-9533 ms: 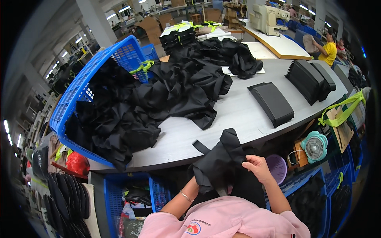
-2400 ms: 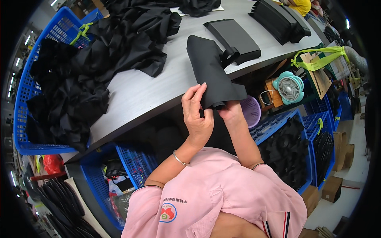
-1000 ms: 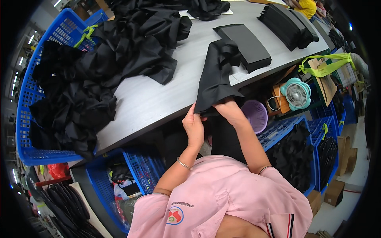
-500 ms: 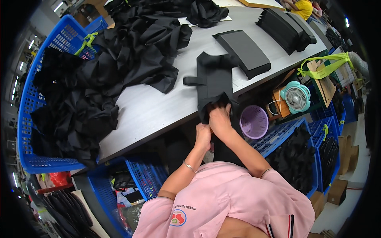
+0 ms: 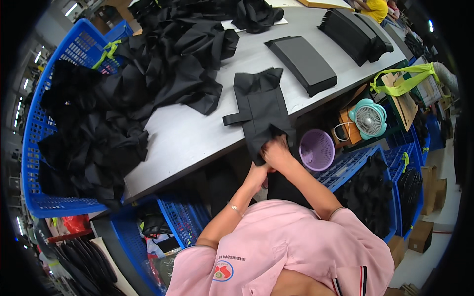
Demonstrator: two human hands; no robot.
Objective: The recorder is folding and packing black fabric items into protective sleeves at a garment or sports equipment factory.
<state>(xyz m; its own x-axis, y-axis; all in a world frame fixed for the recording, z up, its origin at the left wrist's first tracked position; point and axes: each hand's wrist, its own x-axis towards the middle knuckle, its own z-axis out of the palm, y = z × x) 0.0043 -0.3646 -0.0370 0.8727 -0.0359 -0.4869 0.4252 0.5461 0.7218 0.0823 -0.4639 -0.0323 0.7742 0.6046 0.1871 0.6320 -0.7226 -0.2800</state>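
Observation:
A black fabric piece (image 5: 262, 111) with a strap-like tab (image 5: 237, 119) on its left side lies across the near edge of the table. Its far end spreads out on the tabletop, while the near end hangs over the edge. There my right hand (image 5: 278, 152) is closed on the fabric, fingers bent into a fold. Just below it and close against it, my left hand (image 5: 257, 175) is closed at the bottom edge of the same piece. Its fingertips are partly hidden by the cloth and the right hand.
A big heap of black fabric (image 5: 173, 64) spills from a blue basket (image 5: 37, 163) on the left. Stacked dark panels (image 5: 301, 64) lie beyond the piece, with another stack (image 5: 353, 37) farther right. A purple bin (image 5: 317, 150), a small fan (image 5: 370, 118) and blue crates (image 5: 358, 170) stand at right.
The fabric piece has turned slightly, its far end swinging left and lying flatter. Both hands have moved a little toward me and to the right, still on the cloth.

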